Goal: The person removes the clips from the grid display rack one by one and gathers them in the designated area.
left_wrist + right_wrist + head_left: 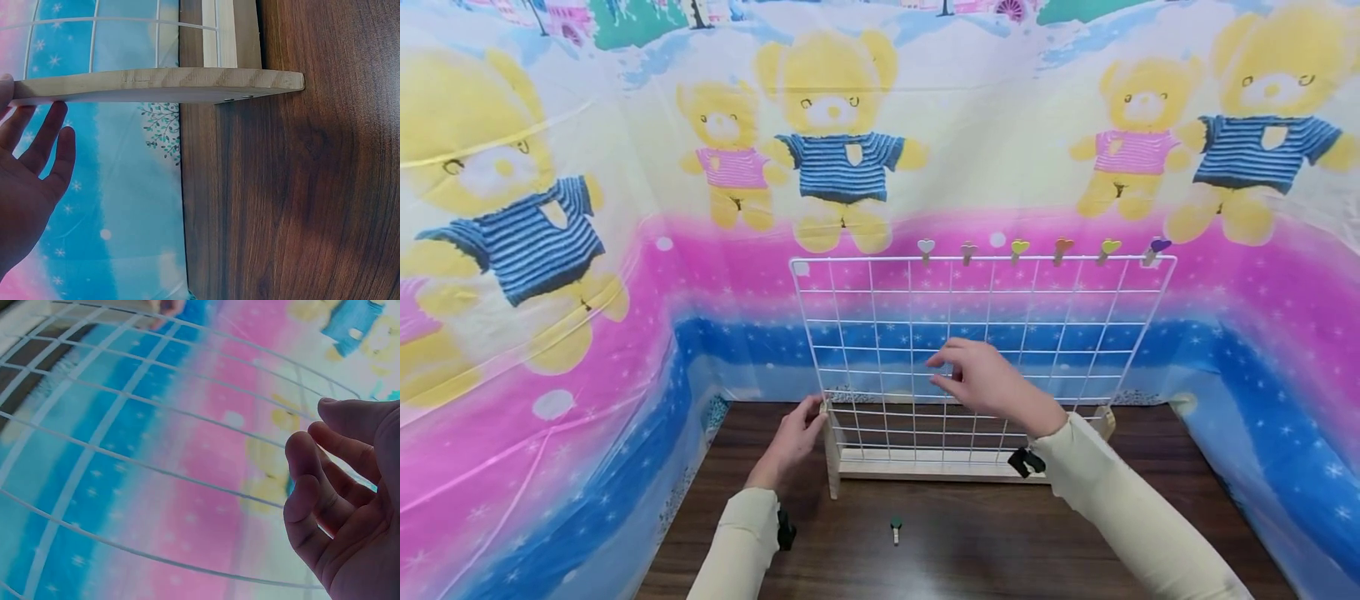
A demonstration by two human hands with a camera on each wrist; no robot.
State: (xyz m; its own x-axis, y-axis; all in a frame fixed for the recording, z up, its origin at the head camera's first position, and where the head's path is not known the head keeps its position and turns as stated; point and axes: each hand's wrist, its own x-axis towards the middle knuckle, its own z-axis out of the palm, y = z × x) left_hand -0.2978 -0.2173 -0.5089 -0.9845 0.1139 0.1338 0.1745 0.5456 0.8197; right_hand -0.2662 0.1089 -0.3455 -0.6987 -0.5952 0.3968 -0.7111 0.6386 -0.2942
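Note:
A white wire grid rack (887,259) stands on a wooden base (917,471). At its left side, my left hand (795,435) pinches the wooden upright (169,81), thumb on one face and fingertips on the other. My right hand (983,382) hovers before the middle of the grid, its fingers loosely bent with nothing between them, as the right wrist view also shows. Along the top wire sit several heart clothespins, from a white one (926,247) through an orange one (1063,247) to a purple one (1161,246) at the right corner.
A small clothespin with a dark green heart (896,530) lies on the brown wooden table (970,550) in front of the rack. Behind and to both sides hangs a printed bear cloth (1000,167). Dark wrist mounts sit on both sleeves.

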